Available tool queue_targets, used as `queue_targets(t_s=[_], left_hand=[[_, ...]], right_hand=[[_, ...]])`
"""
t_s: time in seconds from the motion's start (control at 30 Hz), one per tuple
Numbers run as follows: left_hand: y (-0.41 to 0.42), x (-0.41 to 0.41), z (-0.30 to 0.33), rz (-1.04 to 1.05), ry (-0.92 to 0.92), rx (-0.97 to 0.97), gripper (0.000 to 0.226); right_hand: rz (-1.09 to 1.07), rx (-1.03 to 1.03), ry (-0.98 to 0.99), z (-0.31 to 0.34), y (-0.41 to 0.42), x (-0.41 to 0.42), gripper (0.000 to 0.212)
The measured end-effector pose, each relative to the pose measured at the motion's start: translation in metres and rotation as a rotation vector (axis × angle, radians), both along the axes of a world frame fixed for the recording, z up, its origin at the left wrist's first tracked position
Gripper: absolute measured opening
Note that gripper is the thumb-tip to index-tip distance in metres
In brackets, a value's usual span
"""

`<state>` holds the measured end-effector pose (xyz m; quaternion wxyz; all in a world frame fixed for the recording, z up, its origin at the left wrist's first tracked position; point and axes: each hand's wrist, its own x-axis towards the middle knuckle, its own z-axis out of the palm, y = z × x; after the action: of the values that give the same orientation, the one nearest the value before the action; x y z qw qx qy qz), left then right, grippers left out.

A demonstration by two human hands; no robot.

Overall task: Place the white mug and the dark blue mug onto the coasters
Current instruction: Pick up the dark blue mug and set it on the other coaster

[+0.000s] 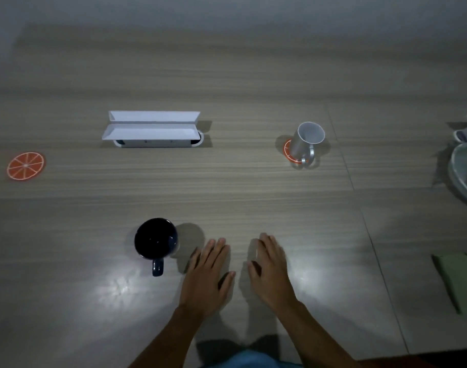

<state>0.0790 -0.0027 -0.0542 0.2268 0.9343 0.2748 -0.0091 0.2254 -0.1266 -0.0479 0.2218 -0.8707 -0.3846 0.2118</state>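
2 round mugs: white mug (307, 142) on coaster (289, 152) (orange-slice print), dark blue mug (156, 241) on woodgrain.

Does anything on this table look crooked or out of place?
The white mug sits off-centre on its orange coaster, overhanging the right edge. The dark blue mug stands on bare table. Nothing is spilled.

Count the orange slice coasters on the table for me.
2. One bare coaster lies at far left; the other coaster sits at right under the white mug. None seem hidden.

Left hand (209, 274) flat, palm down, fingers spread, empty. Right hand (270, 269) the same, just beside it.
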Motion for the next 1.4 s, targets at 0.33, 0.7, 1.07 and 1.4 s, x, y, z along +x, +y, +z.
queue_targets(t_s=[0.33, 0.7, 1.07, 1.4], left_hand=[[0.011, -0.097, 0.018, 0.467, -0.291, -0.186, 0.038], [0.042, -0.105, 0.064, 0.745, -0.623, -0.729, 0.006], [0.061, -0.117, 0.067, 0.698, -0.632, -0.919, 0.019], [0.109, -0.176, 0.073, 0.818, -0.735, -0.896, 0.023]], right_hand=[[0.107, -0.300, -0.067, 0.009, 0.013, -0.066, 0.094], [0.129, -0.440, -0.061, 0.013, 0.024, -0.083, 0.101], [-0.010, -0.401, -0.022, 0.025, 0.038, -0.103, 0.091], [0.240, -0.302, -0.071, 0.035, 0.119, -0.166, 0.069]])
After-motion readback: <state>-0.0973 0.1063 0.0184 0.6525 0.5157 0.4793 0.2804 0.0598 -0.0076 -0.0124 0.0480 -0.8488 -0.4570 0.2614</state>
